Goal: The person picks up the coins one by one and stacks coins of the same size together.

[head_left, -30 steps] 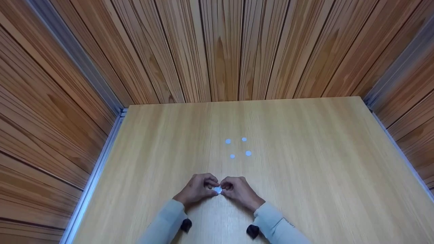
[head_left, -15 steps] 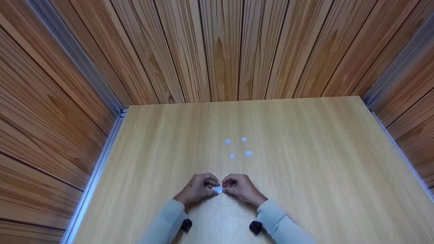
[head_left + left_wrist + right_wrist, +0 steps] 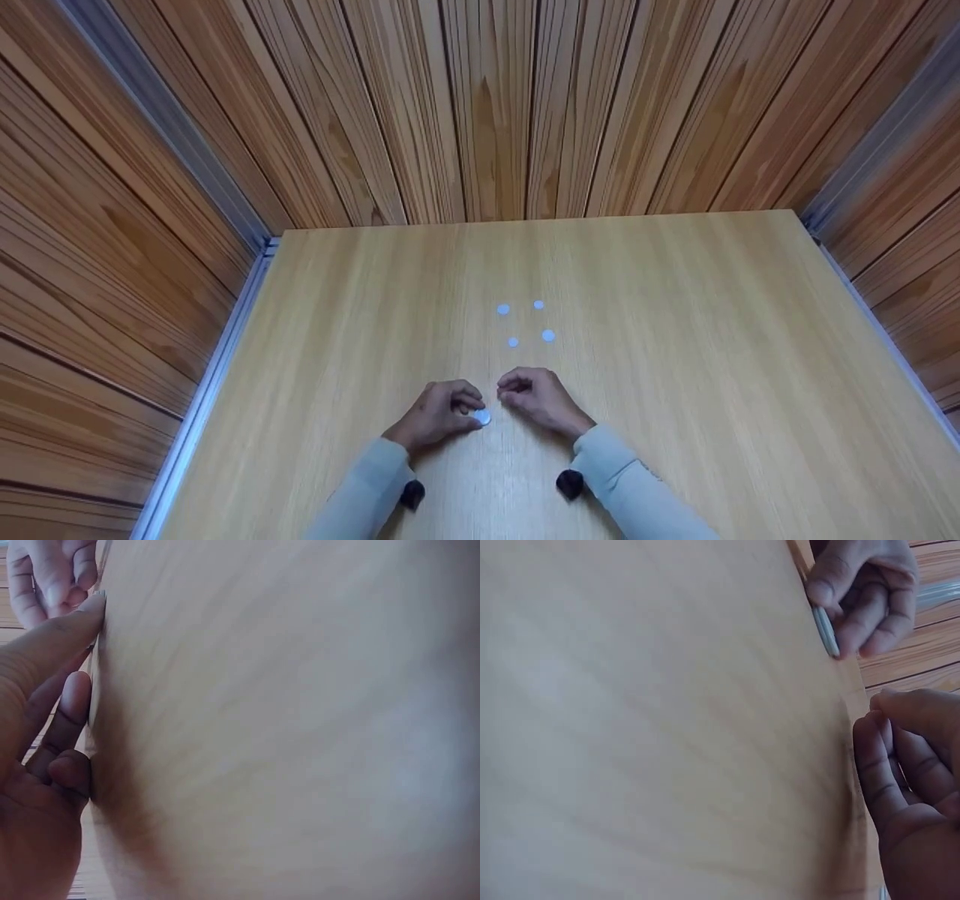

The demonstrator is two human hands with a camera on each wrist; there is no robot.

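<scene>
My left hand (image 3: 442,411) pinches a small whitish disc (image 3: 483,417) between thumb and fingers, low over the table. From the right wrist view, that disc (image 3: 825,631) appears edge-on, with a layered-looking rim; whether it is one piece or a stack cannot be told. To its right is my right hand (image 3: 538,396), apart from the disc. Its fingers are curled and the thumb tip (image 3: 881,699) meets the index finger; nothing shows between them. Beyond the hands, several round white spots lie flat on the table, among them a larger one (image 3: 548,335) and a smaller one (image 3: 513,343).
The light wooden table (image 3: 675,337) extends around both hands. Wood-plank walls (image 3: 487,112) enclose its back and sides, with a metal rail (image 3: 217,375) along the left edge. A dark wrist piece (image 3: 570,484) hangs by each sleeve.
My right hand has drawn away from the disc, moving right and slightly forward. My left hand stays almost in place, still holding the disc. The white spots on the table have not moved.
</scene>
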